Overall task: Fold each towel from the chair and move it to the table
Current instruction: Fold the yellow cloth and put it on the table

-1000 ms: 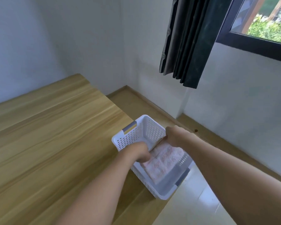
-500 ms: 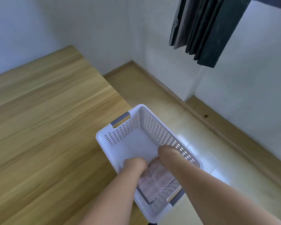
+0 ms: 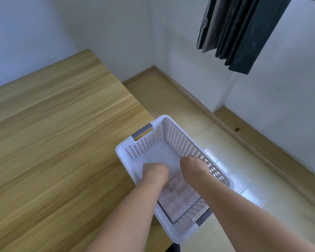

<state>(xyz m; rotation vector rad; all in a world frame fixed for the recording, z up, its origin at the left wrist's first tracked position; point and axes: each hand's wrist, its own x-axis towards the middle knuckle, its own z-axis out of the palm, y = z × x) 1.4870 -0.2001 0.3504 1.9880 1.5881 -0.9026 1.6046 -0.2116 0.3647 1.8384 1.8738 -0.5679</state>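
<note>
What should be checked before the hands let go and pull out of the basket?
1. Folded pink patterned towel lies inside the white perforated plastic basket: ok.
2. Towel flat on the basket floor: cannot tell, the hands cover its far end.
3. Left hand and right hand are both down on the towel: ok. Whether the fingers grip it: cannot tell, only the backs of the hands show.
4. Basket fully supported by the light wooden table: not ok, it juts past the table's corner over the floor.
5. Room in the basket: ok, the far half shows bare floor.
6. Way up and out: ok, nothing above the rim.
</note>
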